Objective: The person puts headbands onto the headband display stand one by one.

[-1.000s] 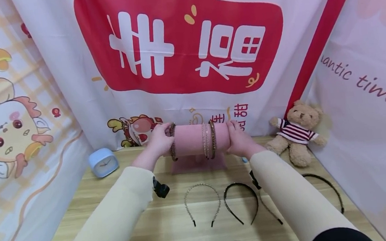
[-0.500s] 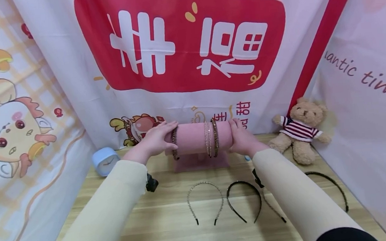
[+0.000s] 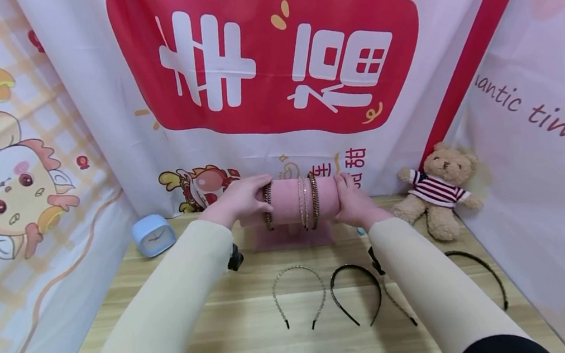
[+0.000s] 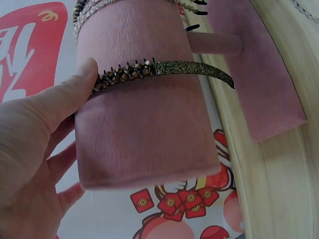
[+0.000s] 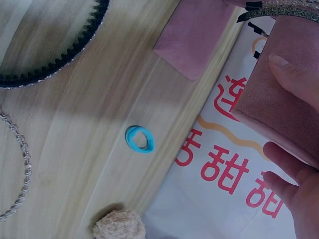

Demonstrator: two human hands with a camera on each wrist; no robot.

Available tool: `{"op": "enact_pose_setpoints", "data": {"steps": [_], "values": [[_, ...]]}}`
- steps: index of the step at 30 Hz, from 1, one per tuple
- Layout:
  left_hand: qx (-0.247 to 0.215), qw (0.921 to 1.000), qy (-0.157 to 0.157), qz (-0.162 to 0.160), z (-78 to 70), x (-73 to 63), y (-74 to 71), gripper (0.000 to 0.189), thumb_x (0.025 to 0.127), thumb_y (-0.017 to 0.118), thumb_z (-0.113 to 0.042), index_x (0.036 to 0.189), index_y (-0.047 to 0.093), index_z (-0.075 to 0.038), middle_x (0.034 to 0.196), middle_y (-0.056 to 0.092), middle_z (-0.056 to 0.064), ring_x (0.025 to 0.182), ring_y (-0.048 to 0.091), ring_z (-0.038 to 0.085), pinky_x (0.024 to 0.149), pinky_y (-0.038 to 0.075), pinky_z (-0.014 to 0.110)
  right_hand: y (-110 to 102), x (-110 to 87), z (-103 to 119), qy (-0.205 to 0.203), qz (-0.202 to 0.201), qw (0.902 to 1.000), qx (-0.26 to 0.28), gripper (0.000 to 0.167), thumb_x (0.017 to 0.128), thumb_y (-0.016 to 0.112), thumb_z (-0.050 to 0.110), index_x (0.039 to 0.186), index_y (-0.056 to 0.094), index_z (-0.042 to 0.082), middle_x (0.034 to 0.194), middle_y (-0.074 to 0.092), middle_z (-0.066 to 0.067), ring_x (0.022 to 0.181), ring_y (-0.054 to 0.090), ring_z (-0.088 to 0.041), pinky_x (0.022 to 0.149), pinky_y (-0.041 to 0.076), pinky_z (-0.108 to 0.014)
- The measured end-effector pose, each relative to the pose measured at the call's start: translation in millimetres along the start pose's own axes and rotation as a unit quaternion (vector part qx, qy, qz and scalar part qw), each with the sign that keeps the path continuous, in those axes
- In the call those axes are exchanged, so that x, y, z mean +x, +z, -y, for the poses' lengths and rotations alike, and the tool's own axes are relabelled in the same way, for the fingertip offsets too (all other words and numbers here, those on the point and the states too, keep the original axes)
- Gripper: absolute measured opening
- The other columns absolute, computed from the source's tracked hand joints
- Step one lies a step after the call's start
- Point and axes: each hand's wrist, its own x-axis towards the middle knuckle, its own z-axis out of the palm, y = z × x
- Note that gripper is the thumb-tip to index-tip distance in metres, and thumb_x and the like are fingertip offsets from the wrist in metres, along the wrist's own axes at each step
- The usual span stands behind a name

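A pink velvet display stand (image 3: 284, 199) with a horizontal roll stands at the back of the table. My left hand (image 3: 240, 198) is at the roll's left part and holds a dark headband with bronze beads (image 4: 124, 74) that wraps around it. In the left wrist view the thumb lies at the beads, and the other fingers go behind the roll, partly hidden. My right hand (image 3: 355, 201) grips the roll's right end, thumb (image 5: 286, 69) on its surface. Two light beaded headbands (image 3: 303, 205) and a bronze one (image 3: 315, 201) sit side by side on the roll, right of its middle.
Several headbands lie on the table in front: a silvery one (image 3: 296, 267), a black one (image 3: 353, 267), and others near the right sleeve. A blue clock (image 3: 154, 235) stands left, a teddy bear (image 3: 440, 190) right. A small blue ring-like item (image 5: 139, 139) lies near the stand.
My left hand loosened its fingers, then closed again at the left headband, which has shifted to the right along the roll. My right hand stays at the roll's right end.
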Motion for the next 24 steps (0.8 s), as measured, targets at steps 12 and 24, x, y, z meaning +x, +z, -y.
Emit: {"op": "enact_pose_setpoints", "data": {"steps": [12,24], "values": [[-0.025,0.9995,-0.018,0.01,-24.8,16.4,6.4,0.082,0.084,0.078,-0.042,0.153,0.04,-0.017,0.154,0.04,0.001,0.142,0.033,0.022,0.116,0.022,0.046,0.6,0.8,-8.3,-0.007,-0.002,1.0,0.005,0.13,0.065,0.089,0.015,0.159,-0.001,0.009,0.16,0.005,-0.022,0.124,0.047,-0.044,0.104,0.041,-0.051],[-0.037,0.9988,-0.01,0.029,-41.4,28.9,7.6,0.081,0.086,0.074,-0.048,0.154,0.037,-0.023,0.155,0.037,-0.002,0.142,0.032,0.021,0.115,0.021,0.051,-1.2,6.2,-5.9,-0.004,-0.003,1.0,0.008,0.129,0.065,0.091,0.018,0.159,0.002,0.011,0.16,0.005,-0.021,0.123,0.048,-0.042,0.105,0.04,-0.049]]}}
